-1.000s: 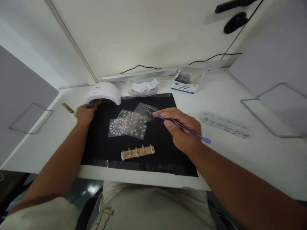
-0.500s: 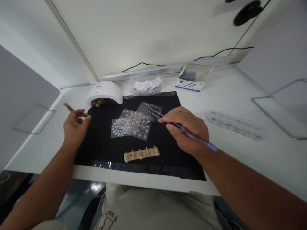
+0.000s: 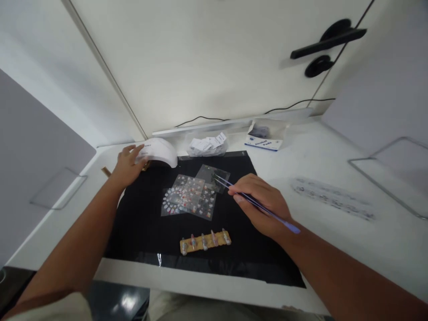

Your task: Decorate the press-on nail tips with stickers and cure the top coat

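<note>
Left hand (image 3: 129, 165) spread open, fingers resting on the white nail lamp (image 3: 159, 152) at the far left of the black mat (image 3: 143, 223). Right hand (image 3: 264, 205) pinched shut around purple tweezers (image 3: 254, 203), tips over the sticker sheets (image 3: 189, 196) lying between both hands. Nearer than the right hand, a yellow nail-tip holder (image 3: 205, 241) on the mat. Beyond the right hand, at the back of the bench (image 3: 334, 165), an alcohol pads box (image 3: 263, 141).

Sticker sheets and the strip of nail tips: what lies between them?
Head view: only bare black mat lies between the sticker sheets and the nail-tip strip.
</note>
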The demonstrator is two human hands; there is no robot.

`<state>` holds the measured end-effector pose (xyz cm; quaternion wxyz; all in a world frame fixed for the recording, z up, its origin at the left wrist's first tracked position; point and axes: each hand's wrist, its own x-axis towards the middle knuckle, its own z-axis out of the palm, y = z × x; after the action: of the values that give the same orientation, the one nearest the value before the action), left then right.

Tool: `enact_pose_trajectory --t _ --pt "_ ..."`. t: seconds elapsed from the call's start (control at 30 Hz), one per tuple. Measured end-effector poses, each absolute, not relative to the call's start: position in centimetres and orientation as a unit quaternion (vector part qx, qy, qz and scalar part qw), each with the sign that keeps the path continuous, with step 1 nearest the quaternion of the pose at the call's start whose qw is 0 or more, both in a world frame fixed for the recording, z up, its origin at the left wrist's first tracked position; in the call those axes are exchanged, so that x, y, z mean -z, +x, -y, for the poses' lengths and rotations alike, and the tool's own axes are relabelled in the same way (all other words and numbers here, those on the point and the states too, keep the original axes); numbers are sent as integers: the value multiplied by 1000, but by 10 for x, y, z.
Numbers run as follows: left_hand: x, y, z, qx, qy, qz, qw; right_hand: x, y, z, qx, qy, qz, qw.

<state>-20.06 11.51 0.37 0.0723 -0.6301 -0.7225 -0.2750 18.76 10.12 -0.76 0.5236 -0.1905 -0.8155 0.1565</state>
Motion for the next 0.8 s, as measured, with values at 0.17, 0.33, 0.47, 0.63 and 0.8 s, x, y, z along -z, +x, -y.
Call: enact_pose_trajectory --t 0.17,0.33,0.47,0.63,0.8 --pt "0 -198 -168 204 -652 726 77 7 191 -105 -148 -200 814 525" --pt "-1 -198 -182 187 -657 727 68 10 191 -105 -156 -188 819 519" --pt "-5 -202 -190 192 -659 725 48 10 192 -104 -162 -193 820 515" --pt "-8 -203 -193 209 -661 720 39 8 193 -104 -161 -197 822 510" --pt "-6 -203 -159 272 -647 707 86 8 192 -105 -142 -195 835 494"
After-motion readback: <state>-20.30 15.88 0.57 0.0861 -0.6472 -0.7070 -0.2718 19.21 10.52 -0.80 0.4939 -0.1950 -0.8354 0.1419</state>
